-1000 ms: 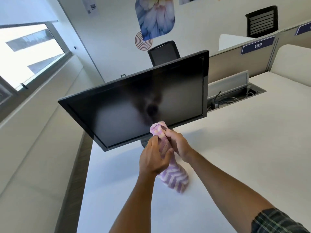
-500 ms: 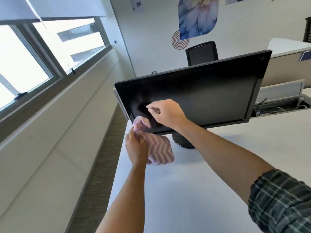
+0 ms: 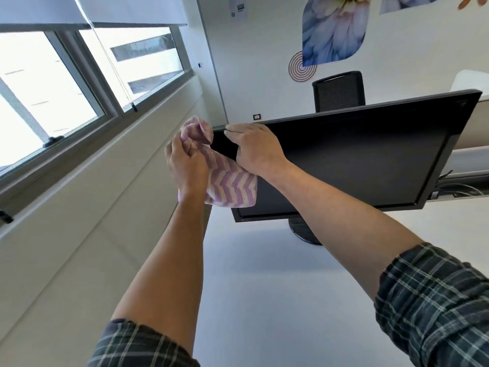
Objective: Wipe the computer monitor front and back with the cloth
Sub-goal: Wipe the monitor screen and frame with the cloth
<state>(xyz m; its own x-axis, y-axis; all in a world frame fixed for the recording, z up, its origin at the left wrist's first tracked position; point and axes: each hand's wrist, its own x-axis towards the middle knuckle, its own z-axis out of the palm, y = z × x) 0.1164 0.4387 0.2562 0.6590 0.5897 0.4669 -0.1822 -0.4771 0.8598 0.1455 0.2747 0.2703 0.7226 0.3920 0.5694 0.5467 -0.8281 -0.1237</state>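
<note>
A head-worn camera looks down and forward at two bare forearms with rolled plaid sleeves, reaching toward a black computer monitor [image 3: 357, 160] on a white desk [image 3: 264, 287]. The view is tilted.

The monitor fills the area from the centre out toward 3 o'clock. Its dark screen faces the camera and is switched off. It stands on a round black base [image 3: 303, 231] just below its lower edge, at about 5 o'clock from the picture's centre.

The right hand [image 3: 255, 149] rests on the monitor's upper left corner, just above the centre. Its fingers lie along the top edge and appear to curl over it, while the thumb lies down the front of the screen, so the hand grips the corner.

The left hand [image 3: 186, 165] is at 9 o'clock from the right hand, just beside it. Its fingers are curled tight around a bunched cloth [image 3: 227, 184] with a purple and cream zigzag pattern. One end of the cloth pokes up above the fist, next to the monitor's left edge. The other end hangs below the fist and overlaps the left part of the screen; whether it touches the glass cannot be told.

At 10 o'clock, bright windows [image 3: 66, 88] run along a white wall. At 1 o'clock, a black office chair [image 3: 338, 91] stands behind the monitor, under a blue flower mural [image 3: 333, 30]. At 3 o'clock, cables [image 3: 460, 189] lie in a desk channel behind the screen.
</note>
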